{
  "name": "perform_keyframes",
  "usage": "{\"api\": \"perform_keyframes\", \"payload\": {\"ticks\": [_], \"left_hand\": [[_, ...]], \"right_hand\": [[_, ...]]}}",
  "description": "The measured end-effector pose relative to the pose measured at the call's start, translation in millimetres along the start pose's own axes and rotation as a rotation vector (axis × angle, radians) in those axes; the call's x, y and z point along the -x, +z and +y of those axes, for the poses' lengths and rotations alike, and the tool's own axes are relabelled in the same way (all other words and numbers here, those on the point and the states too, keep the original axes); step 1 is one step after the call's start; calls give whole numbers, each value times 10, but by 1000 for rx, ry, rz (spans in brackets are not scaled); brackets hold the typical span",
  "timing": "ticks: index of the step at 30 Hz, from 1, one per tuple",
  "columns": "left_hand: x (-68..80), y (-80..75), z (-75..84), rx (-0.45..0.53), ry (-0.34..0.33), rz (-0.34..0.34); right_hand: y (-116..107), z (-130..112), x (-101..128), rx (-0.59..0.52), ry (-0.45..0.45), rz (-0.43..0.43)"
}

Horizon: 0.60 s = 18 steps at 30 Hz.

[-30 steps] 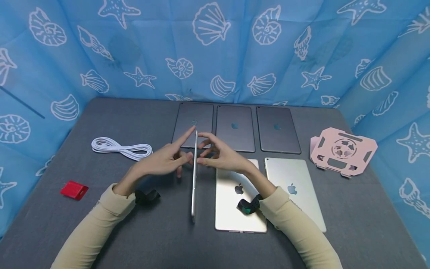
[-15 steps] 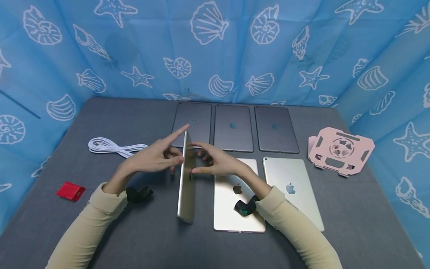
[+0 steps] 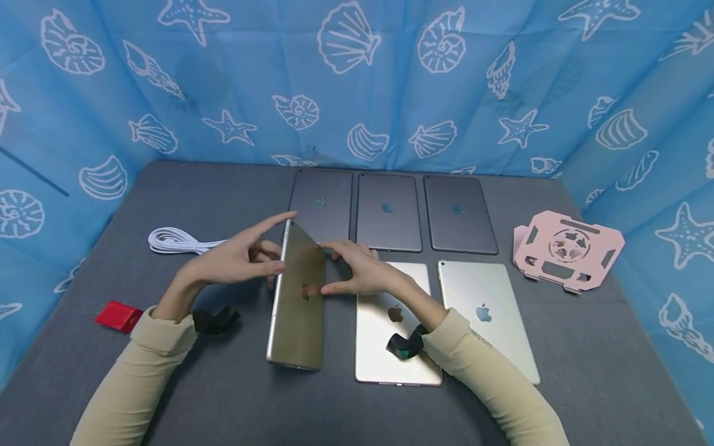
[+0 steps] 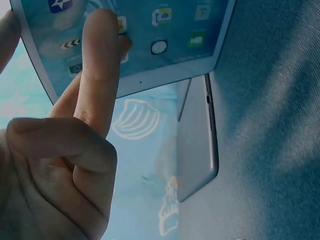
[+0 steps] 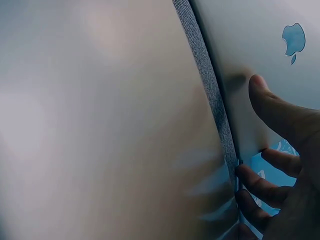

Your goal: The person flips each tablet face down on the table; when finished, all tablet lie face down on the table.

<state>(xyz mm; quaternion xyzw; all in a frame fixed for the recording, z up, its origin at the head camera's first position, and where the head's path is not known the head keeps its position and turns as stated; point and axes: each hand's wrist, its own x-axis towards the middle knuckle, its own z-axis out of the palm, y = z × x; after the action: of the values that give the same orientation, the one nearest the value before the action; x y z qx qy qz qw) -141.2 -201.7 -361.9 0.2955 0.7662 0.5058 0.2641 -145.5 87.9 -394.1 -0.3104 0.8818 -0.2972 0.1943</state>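
A gold-toned tablet (image 3: 298, 303) stands tilted on the table, its lower right edge down and its apple-marked back turned toward the right. My left hand (image 3: 242, 254) holds its raised left side: the thumb is at the edge, the index finger lies along the top corner, and the other fingers are behind. In the left wrist view a finger presses the lit screen (image 4: 160, 30) with app icons. My right hand (image 3: 362, 272) has its thumb and index fingertips at the tablet's right side; in the right wrist view the thumb (image 5: 270, 102) lies over the back.
Two light tablets, one gold (image 3: 385, 359) and one silver (image 3: 502, 328), lie right of the raised one. Three grey tablets (image 3: 387, 226) line the back. A pink laptop stand (image 3: 599, 260) is far right; a white cable (image 3: 173, 240) and red charger (image 3: 118, 316) lie left.
The tablet has gone from nearly upright, edge-on, to leaning left, so more of its back shows. My left hand has moved left with it; the right hand has shifted slightly lower.
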Motion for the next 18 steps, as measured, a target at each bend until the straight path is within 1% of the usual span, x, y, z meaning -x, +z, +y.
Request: {"api": "perform_keyframes", "payload": {"ticks": [4,8,12,18], "left_hand": [[44,-33,-21,-24,-4,21],[83,-64,-47,-29,18,20],[104,-85,-93,3,50,6],[127,-115,-185,83,88,-32]], "right_hand": [[6,-15,-4,16,5,-4],[5,-36,-7,28,11,-9],[9,-50,-4,35,19,-12],[20,-47,-11,37,15,-17]]}}
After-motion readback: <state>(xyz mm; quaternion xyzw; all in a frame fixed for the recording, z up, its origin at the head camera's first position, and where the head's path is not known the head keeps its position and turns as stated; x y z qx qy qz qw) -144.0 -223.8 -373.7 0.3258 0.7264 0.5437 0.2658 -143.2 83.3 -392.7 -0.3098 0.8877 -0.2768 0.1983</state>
